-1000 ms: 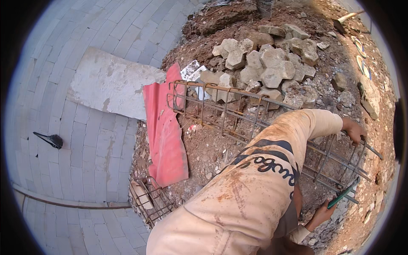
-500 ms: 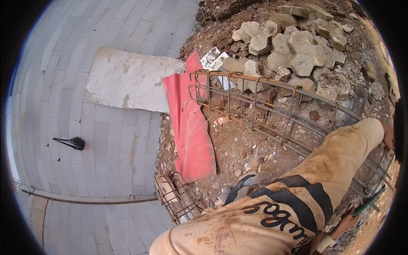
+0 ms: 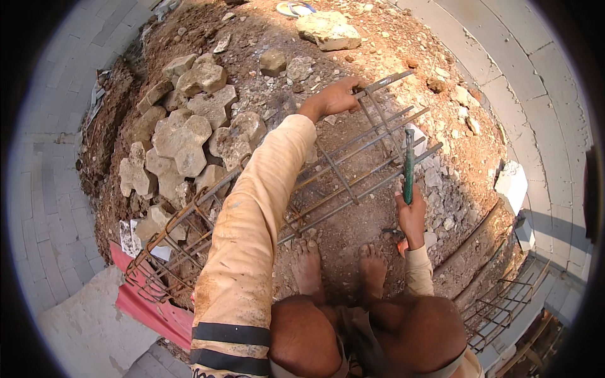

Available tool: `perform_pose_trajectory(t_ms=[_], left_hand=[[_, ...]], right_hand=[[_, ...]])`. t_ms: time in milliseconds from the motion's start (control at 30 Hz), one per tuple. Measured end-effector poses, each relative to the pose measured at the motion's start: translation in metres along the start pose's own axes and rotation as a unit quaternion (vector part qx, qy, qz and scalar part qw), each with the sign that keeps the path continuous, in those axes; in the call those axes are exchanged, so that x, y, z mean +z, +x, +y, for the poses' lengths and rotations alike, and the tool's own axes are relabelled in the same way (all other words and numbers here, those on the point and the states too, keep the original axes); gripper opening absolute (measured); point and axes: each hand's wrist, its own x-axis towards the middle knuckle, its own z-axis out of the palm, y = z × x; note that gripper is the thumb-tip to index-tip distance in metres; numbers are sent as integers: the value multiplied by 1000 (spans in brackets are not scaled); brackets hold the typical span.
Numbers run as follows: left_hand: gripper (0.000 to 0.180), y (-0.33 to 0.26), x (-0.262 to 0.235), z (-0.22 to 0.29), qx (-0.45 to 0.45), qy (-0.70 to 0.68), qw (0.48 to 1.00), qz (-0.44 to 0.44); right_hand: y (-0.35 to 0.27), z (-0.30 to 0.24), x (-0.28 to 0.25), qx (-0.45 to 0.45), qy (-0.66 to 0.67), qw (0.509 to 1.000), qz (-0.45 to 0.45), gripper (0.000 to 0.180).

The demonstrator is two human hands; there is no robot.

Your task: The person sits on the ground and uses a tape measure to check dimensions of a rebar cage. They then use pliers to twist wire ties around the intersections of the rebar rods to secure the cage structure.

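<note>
A rusty rebar cage (image 3: 328, 166) slants across the dirt in front of me, its long bars tied by square stirrups. My left hand (image 3: 336, 99) reaches across and grips the far long bar close to the cage's right end. In my right hand (image 3: 412, 215) is a tool with a green handle (image 3: 409, 170) and a greyish upper end, held upright beside the near bars' ends. What kind of tool it is cannot be made out. Part of the cage lies hidden behind my left sleeve.
Broken concrete pavers (image 3: 183, 142) are heaped at the left, with a red sheet (image 3: 148, 309) below. A large stone (image 3: 328, 31) and a sandal (image 3: 295, 9) lie at the back. Another rebar cage (image 3: 501, 315) is at the lower right. Block walls (image 3: 529, 75) flank the dirt.
The view has swung right, bringing both hands, my feet and the cage's right end into sight. The red sheet and pavers now appear farther left.
</note>
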Motion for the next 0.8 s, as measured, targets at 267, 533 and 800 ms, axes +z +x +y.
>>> perform_pose_trajectory(t_ms=[267,533,800], left_hand=[[61,10,4,-17,-13,26,1000,-9],[71,-5,-5,19,-80,29,996,-32],[66,-8,-5,24,-107,12,994,-35]], right_hand=[[-8,-11,-6,-9,-23,1000,-3,35],[-20,17,6,101,253,962,-29,33],[-36,37,-4,310,459,832,11,23]])
